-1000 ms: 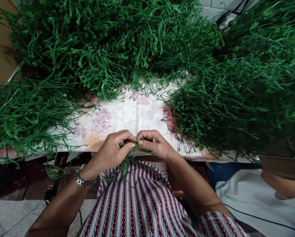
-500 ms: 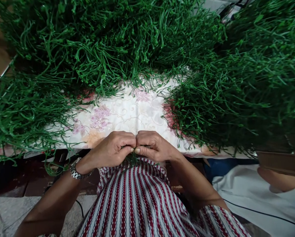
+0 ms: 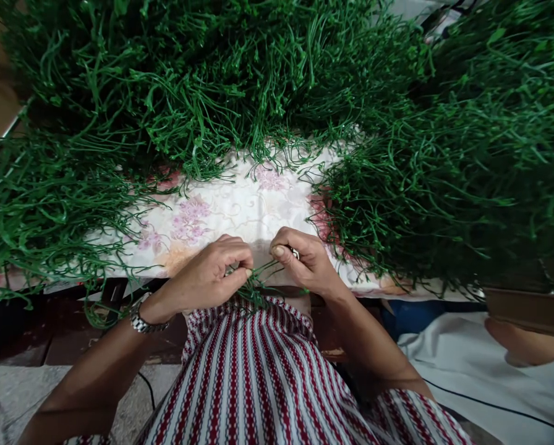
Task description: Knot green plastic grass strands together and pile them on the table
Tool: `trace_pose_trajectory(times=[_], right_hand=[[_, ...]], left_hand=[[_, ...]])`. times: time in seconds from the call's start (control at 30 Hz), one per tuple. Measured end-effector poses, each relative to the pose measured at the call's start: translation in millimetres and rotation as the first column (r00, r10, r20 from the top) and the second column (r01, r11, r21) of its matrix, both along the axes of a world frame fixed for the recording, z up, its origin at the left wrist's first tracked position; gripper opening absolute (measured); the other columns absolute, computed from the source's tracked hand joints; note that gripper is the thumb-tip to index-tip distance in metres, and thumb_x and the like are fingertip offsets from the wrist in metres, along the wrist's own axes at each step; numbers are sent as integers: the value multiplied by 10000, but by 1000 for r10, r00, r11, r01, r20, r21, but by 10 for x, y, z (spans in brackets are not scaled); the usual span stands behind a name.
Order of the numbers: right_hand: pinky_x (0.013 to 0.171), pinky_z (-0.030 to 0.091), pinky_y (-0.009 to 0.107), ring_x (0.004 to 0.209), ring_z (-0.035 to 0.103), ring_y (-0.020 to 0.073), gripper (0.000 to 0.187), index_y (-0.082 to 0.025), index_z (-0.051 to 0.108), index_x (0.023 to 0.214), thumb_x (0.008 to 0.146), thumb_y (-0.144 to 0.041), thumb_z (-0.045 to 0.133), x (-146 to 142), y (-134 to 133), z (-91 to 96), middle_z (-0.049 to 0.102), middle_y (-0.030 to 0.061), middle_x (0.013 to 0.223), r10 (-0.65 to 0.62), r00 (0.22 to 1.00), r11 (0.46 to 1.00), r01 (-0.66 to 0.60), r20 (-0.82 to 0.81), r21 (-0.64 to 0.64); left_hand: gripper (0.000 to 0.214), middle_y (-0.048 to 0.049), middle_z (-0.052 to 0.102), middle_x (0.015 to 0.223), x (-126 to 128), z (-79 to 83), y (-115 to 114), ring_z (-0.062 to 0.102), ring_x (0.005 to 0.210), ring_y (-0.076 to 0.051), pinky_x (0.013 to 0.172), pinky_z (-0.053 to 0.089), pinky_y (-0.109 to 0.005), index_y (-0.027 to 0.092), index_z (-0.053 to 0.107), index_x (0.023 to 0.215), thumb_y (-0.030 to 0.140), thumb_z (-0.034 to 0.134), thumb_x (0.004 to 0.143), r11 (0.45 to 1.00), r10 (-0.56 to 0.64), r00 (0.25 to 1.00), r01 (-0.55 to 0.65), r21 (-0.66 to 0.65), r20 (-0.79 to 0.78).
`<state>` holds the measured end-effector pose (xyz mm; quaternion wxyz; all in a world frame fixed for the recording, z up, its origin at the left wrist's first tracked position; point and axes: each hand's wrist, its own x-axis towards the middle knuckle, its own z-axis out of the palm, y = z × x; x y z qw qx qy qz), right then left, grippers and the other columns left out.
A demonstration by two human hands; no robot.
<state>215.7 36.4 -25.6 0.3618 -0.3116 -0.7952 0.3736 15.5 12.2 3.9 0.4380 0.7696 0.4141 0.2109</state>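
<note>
My left hand [image 3: 209, 277] is closed in a pinch on a small bunch of thin green stems [image 3: 255, 288] at the near edge of the table, just above my striped lap. A metal watch sits on that wrist. My right hand [image 3: 305, 261] is a little to the right, its fingers curled and pinching one or two stems drawn out of the same bunch. The stems stretch between the two hands. Something small and pale shows between the right fingers, too small to name.
Big heaps of green stems [image 3: 203, 80] cover the back and left of the floral tablecloth [image 3: 240, 213]; another heap [image 3: 453, 161] fills the right. Another person in white [image 3: 490, 377] sits at lower right. Dark wooden frame and stone floor lie below left.
My hands were pressed together knuckle to knuckle; now the right hand has pulled away to the right and slightly up, drawing stems out of the bunch held in the left.
</note>
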Motion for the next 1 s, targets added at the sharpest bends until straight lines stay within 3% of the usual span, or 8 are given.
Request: trace_pose_trajectory(times=[0.1,0.17,0.27,0.47,0.53,0.67,0.83,1.0], right_hand=[[606,387,194,627,490,77,136,-137,544,813,896,-215,471,-47,-29,19,537,7,698,35,999,999,-34,9,-30],[636,409,187,680,527,80,128,-137,550,908,904,-231,464,-86,-71,5,578,23,775,69,998,996,-69,10,-50],[673,430,190,746,561,91,154,-138,543,1003,904,-226,465,-116,-129,-41,608,44,863,54,998,996,-56,-22,-62],[627,423,208,672,533,97,100,-150,569,903,888,-203,486,-125,-182,-84,585,29,758,-57,998,998,57,-26,8],[609,414,214,651,517,100,88,-149,570,892,880,-192,494,-134,-196,-89,571,24,722,-110,994,991,111,-19,78],[560,394,225,602,492,105,83,-151,567,888,874,-197,500,-163,-229,-110,565,25,683,-168,986,963,168,-20,210],[543,395,234,585,495,111,74,-156,562,873,866,-209,510,-184,-246,-130,581,31,676,-188,982,941,180,2,288],[541,390,238,576,479,114,46,-155,539,835,852,-194,521,-190,-222,-145,568,30,655,-192,981,922,181,-3,342]], left_hand=[[118,-10,510,762,10,-12,38,472,791,-147,767,354,-306,171,478,716,70,457,775,975,72,997,-78,207,36],[101,-20,507,781,42,-35,46,478,807,-153,765,363,-316,169,506,749,89,468,799,947,148,985,-166,277,84],[83,-23,502,786,105,-83,30,487,801,-156,757,372,-324,170,553,786,123,491,816,894,251,959,-282,349,131],[131,-37,521,861,194,-133,-86,491,862,-169,782,384,-325,177,595,903,125,527,804,775,440,870,-494,394,224],[158,-41,536,877,198,-132,-148,501,874,-166,781,395,-306,172,586,954,138,520,814,786,472,839,-540,302,272],[70,-17,574,802,187,-140,-243,527,787,-137,729,407,-250,166,585,857,207,536,827,880,468,850,-473,-41,241],[42,13,563,729,177,-177,-242,499,687,-100,643,394,-198,163,579,781,198,603,779,821,555,746,-421,-386,367],[71,14,531,721,178,-192,-222,473,671,-88,622,381,-182,159,569,762,198,628,759,804,551,686,-283,-524,475]])
